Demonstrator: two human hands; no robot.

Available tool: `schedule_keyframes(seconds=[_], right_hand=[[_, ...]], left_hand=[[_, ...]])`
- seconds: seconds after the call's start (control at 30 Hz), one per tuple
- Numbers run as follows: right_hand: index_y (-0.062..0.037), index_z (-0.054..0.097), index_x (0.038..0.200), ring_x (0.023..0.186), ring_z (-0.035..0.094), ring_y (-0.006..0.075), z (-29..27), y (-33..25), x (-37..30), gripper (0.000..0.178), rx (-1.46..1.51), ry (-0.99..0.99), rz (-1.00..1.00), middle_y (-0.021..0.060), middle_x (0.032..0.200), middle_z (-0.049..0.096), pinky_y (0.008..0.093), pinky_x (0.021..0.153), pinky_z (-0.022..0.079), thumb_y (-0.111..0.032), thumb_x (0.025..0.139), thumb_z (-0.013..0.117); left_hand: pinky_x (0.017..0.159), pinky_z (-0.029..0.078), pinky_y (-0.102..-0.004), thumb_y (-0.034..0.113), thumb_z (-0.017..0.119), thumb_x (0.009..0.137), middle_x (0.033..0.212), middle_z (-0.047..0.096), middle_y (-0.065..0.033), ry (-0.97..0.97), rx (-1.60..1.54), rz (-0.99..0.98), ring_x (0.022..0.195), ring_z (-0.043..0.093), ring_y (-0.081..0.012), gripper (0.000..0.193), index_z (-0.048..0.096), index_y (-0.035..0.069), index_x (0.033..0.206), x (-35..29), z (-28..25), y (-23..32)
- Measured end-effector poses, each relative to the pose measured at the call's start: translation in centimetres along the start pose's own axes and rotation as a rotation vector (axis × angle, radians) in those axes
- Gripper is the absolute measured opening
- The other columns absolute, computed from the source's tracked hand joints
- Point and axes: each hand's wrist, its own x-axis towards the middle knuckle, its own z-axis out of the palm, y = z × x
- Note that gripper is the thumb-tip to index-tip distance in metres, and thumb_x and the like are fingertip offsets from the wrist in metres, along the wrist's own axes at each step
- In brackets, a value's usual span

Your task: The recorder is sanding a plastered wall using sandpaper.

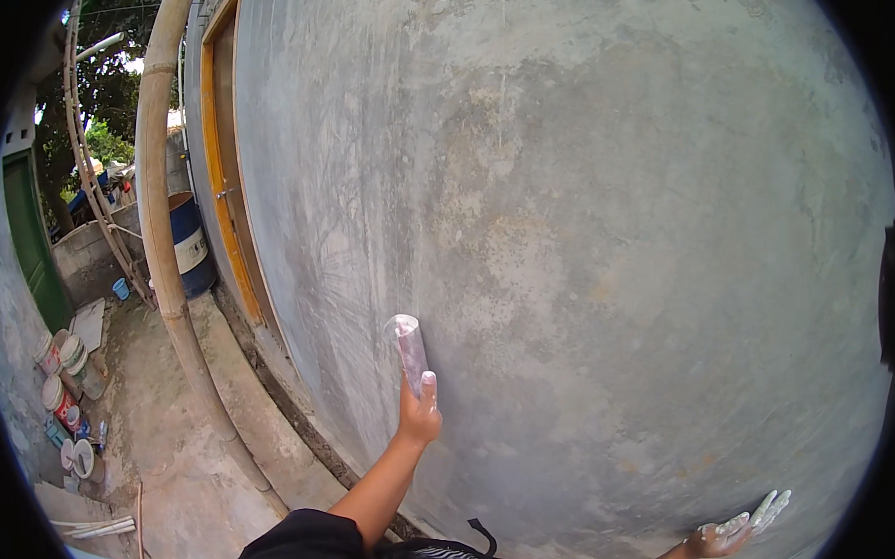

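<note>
In front of me stands a grey plastered wall (605,285), with pale rough patches and scratch-like streaks on its left part. My left hand (420,412) is closed around a whitish-pink tube-shaped thing (411,347), held upright close to the wall. The tube's upper end has a white rim; I cannot tell its exact kind. White smears cover my left thumb. At the lower right, my right hand (739,531) is open beside the wall, fingers stretched out and coated in white. No held thing shows in it.
A bamboo pole (160,171) stands at the left, near a brown door with a yellow frame (233,164). Behind it is a blue-and-white drum (190,246). Several buckets (70,355) line the far left wall by a green door (35,236). White pipes (104,529) lie on the ground.
</note>
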Motion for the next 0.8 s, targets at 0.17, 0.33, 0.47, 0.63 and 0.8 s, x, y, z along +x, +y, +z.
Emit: schedule_keyframes(seconds=[0.17, 0.33, 0.47, 0.63, 0.8], right_hand=[[0.0103, 0.057, 0.126, 0.124, 0.051, 0.0432, -0.5, -3.5, 3.2, 0.067, 0.025, -0.021, -0.022, 0.0286, 0.134, 0.053, 0.0518, 0.106, 0.037, -0.047, 0.097, 0.038], [0.0111, 0.054, 0.129, 0.129, 0.048, 0.0419, -0.9, -6.5, 5.7, 0.062, 0.068, -0.040, -0.047, 0.0275, 0.138, 0.050, 0.0516, 0.109, 0.034, -0.041, 0.101, 0.035], [0.0118, 0.052, 0.131, 0.133, 0.045, 0.0408, -1.2, -9.4, 8.2, 0.059, 0.110, -0.068, -0.069, 0.0266, 0.142, 0.048, 0.0514, 0.111, 0.032, -0.036, 0.103, 0.033], [0.0104, 0.052, 0.133, 0.133, 0.046, 0.0399, -1.2, -10.9, 8.7, 0.050, 0.172, -0.055, -0.040, 0.0256, 0.144, 0.048, 0.0492, 0.112, 0.032, -0.026, 0.105, 0.033], [0.0102, 0.052, 0.133, 0.133, 0.046, 0.0395, -1.0, -9.2, 7.8, 0.048, 0.169, -0.083, -0.030, 0.0254, 0.144, 0.048, 0.0485, 0.112, 0.032, -0.025, 0.105, 0.034]], left_hand=[[0.117, 0.016, -0.0369, 0.034, 0.041, 0.105, 0.153, 0.028, -0.0198, -0.001, -0.068, -0.130, 0.144, 0.024, -0.0280, 0.063, 0.024, -0.009, 0.148, -0.1, -0.1, -1.2], [0.121, 0.005, -0.0401, 0.032, 0.042, 0.103, 0.162, 0.009, -0.0209, -0.016, 0.004, 0.048, 0.151, 0.006, -0.0311, 0.072, 0.008, -0.008, 0.153, 0.0, 0.2, -1.3], [0.112, 0.025, -0.0339, 0.035, 0.041, 0.105, 0.144, 0.042, -0.0165, 0.012, -0.015, -0.179, 0.134, 0.038, -0.0248, 0.059, 0.034, -0.009, 0.143, 2.8, -1.2, 0.4], [0.121, 0.004, -0.0408, 0.035, 0.039, 0.104, 0.163, 0.006, -0.0205, -0.012, 0.067, 0.115, 0.151, 0.003, -0.0314, 0.073, 0.006, -0.006, 0.154, 1.8, 0.0, -0.6], [0.121, 0.003, -0.0415, 0.038, 0.039, 0.103, 0.162, 0.007, -0.0224, 0.010, 0.037, -0.078, 0.151, 0.004, -0.0339, 0.075, 0.006, -0.006, 0.154, 4.4, -1.2, -1.1]])
